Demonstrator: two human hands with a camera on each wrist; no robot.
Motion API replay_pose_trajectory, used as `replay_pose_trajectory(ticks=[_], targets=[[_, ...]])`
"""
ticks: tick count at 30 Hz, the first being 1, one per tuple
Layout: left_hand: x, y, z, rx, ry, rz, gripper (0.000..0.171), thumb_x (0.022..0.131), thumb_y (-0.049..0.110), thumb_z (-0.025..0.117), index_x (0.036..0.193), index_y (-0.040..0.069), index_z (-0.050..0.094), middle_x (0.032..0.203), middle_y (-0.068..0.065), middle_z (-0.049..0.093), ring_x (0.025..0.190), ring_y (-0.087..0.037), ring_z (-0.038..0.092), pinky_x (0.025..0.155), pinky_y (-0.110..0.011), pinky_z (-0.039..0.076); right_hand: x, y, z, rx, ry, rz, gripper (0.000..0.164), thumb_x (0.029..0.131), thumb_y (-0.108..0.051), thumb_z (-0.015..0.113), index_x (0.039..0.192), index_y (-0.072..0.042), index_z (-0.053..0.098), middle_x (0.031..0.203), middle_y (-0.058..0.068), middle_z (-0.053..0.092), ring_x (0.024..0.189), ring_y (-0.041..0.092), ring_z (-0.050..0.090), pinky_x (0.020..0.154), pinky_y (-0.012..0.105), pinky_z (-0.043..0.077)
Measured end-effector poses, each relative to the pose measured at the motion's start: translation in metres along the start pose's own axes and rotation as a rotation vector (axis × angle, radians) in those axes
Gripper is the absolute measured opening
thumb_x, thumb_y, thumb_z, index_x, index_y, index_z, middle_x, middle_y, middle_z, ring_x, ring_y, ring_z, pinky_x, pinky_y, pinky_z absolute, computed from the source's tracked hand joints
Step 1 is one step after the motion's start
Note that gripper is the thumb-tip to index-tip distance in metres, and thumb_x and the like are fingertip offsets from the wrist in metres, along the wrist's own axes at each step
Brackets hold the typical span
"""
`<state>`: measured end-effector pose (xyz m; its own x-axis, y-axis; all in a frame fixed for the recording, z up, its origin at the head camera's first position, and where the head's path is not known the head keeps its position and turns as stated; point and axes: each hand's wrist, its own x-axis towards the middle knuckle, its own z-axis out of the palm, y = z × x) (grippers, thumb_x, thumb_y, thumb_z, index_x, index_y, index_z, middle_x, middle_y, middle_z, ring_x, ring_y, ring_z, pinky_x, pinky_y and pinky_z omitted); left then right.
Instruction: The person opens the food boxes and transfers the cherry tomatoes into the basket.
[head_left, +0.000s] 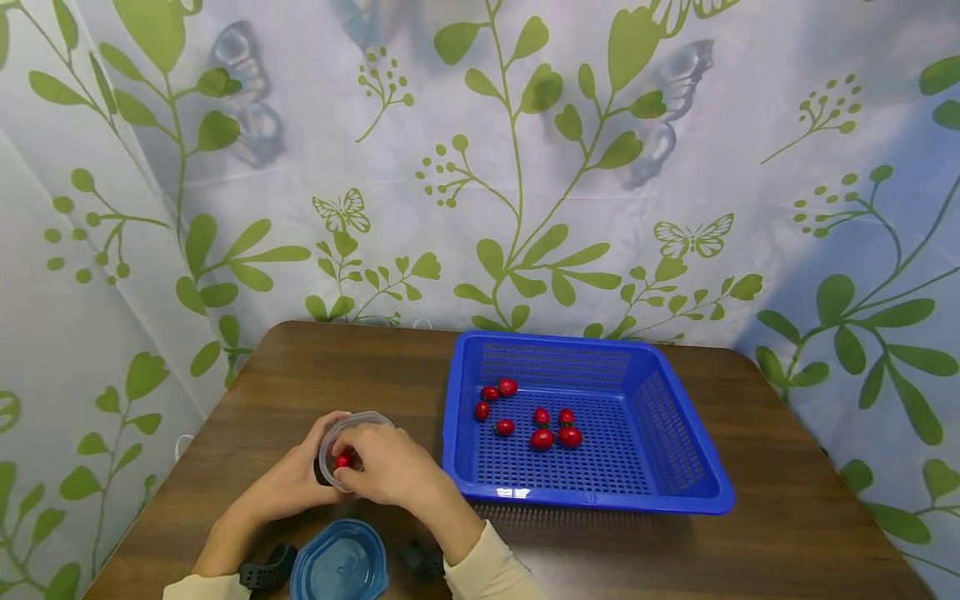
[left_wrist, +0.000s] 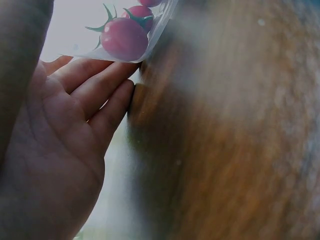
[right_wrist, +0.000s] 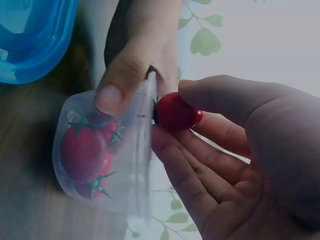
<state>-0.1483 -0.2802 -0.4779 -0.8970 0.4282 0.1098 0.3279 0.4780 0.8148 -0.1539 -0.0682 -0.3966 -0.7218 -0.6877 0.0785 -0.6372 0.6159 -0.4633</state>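
My left hand (head_left: pixel 300 477) grips a small clear plastic container (right_wrist: pixel 127 187) by its side, the thumb lying along the wall near the rim. Inside the container sit several cherry tomatoes (right_wrist: pixel 82 152) with green stems; the left wrist view also shows a tomato (left_wrist: pixel 124 39) through the wall. At the container's mouth, my right hand (head_left: pixel 390 467) pinches a red cherry tomato (right_wrist: pixel 175 112) between thumb and fingers. Its stem end points into the container. From the head view, the right hand covers part of the opening.
A blue perforated basket (head_left: pixel 585 502) stands right of the hands, with several cherry tomatoes (head_left: pixel 542 439) on its floor. Close to the front edge of the wooden table (head_left: pixel 360 358) lies a blue lid (head_left: pixel 339 560), between the forearms. A patterned curtain (head_left: pixel 420 208) hangs behind the table.
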Motion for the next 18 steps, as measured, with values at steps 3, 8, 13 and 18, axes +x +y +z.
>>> replay_pose_trajectory(ticks=[3, 8, 13, 18], targets=[[0.001, -0.001, 0.0, -0.008, -0.002, -0.003, 0.105, 0.08, 0.027, 0.09, 0.158, 0.01, 0.021, 0.135, -0.015, 0.059, 0.106, -0.006, 0.063, 0.09, -0.023, 0.053, -0.001, 0.0, -0.003, 0.007, 0.013, 0.001, 0.018, 0.095, -0.027, 0.074, 0.112, -0.02, 0.074, 0.099, -0.014, 0.071, 0.088, 0.001, 0.06, 0.08, 0.02, 0.052], [0.001, -0.002, 0.001, -0.021, 0.007, -0.033, 0.108, 0.078, 0.028, 0.092, 0.158, 0.012, 0.022, 0.135, -0.015, 0.059, 0.105, -0.008, 0.066, 0.089, -0.024, 0.054, -0.005, 0.001, -0.01, 0.046, 0.041, -0.012, 0.021, 0.096, -0.024, 0.074, 0.114, -0.016, 0.074, 0.1, -0.01, 0.072, 0.086, 0.0, 0.061, 0.078, 0.013, 0.051], [0.001, -0.002, 0.002, -0.006, 0.017, -0.036, 0.109, 0.077, 0.03, 0.092, 0.158, 0.012, 0.022, 0.14, -0.016, 0.055, 0.11, -0.01, 0.065, 0.092, -0.024, 0.054, -0.009, 0.003, -0.018, 0.081, 0.06, -0.015, 0.023, 0.096, -0.023, 0.073, 0.118, -0.014, 0.074, 0.107, -0.007, 0.072, 0.09, 0.001, 0.063, 0.078, 0.012, 0.051], [0.001, -0.001, 0.003, 0.005, 0.017, -0.05, 0.109, 0.077, 0.032, 0.092, 0.158, 0.013, 0.022, 0.139, -0.014, 0.055, 0.11, -0.014, 0.065, 0.092, -0.026, 0.054, -0.012, 0.005, -0.023, 0.081, 0.073, -0.005, 0.024, 0.097, -0.024, 0.073, 0.119, -0.016, 0.074, 0.113, -0.006, 0.072, 0.093, 0.002, 0.064, 0.076, 0.013, 0.05]])
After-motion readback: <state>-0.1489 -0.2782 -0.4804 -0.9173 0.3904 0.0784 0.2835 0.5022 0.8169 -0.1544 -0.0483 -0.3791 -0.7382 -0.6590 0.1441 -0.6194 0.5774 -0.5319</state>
